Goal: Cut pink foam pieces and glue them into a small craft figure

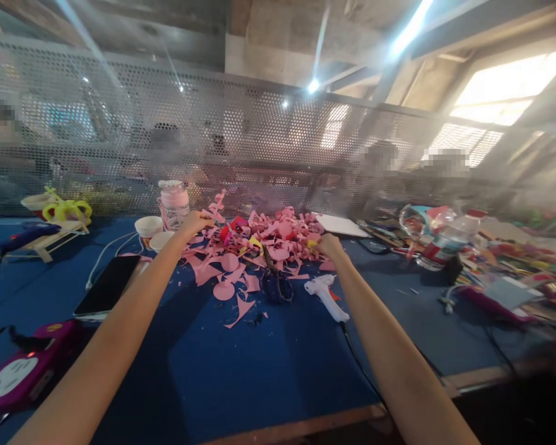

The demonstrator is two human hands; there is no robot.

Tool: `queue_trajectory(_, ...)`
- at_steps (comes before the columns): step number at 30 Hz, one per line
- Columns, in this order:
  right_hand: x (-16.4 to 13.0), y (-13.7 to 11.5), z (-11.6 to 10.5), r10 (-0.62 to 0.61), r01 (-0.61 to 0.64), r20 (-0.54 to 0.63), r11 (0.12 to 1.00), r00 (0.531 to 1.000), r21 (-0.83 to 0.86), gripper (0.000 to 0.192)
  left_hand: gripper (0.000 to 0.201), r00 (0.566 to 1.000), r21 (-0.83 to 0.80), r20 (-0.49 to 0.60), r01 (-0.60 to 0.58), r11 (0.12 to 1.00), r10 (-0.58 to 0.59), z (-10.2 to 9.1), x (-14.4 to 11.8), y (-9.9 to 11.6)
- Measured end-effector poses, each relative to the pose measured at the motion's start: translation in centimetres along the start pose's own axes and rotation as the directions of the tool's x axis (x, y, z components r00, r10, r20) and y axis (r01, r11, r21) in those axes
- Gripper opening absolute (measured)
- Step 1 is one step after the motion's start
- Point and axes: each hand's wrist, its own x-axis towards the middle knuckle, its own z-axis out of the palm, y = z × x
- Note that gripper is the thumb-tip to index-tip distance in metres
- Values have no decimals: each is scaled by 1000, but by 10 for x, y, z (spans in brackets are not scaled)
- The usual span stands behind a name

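A loose heap of pink scraps (230,262), looking like paper or foam, is spread over the blue table. At its left edge is my left hand (196,222), fingers bent together among the scraps; what they hold is hidden. My right hand (330,246) is at the heap's right side with curled fingers close to a small yellow piece (312,243). Whether it grips anything is not visible. Dark-handled scissors (278,287) lie at the front of the heap. A white glue gun (327,296) rests beside my right forearm, its cord running toward the table edge.
A pink bottle (175,204) and paper cups (148,227) stand near my left hand. Left are a phone (109,285) and a purple power strip (37,364). On the right lie a white board (343,225), a plastic bottle (449,241) and mixed clutter. Perforated mesh (259,130) rises behind.
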Motion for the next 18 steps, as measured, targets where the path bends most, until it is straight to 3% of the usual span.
queue_trajectory(3,-4,4,2,58,-58,8,998,998,13,6,11,999,73,-2,-52,996,52,-2,-12,16)
queue_trajectory(7,0,-10,-5,39,-32,-60,993,997,116,15,11,992,151,21,-128,980,126,-6,-36,34)
queue_trajectory(10,5,-30,-13,8,14,-90,970,996,241,19,12,978,191,126,-187,964,165,-9,-55,35)
queue_trajectory(13,7,-53,-19,6,43,-123,920,992,390,26,8,963,220,241,-173,960,119,-16,-69,26)
queue_trajectory(18,5,-88,-14,46,42,-116,751,992,659,37,8,955,343,293,-63,937,-43,-36,-77,12)
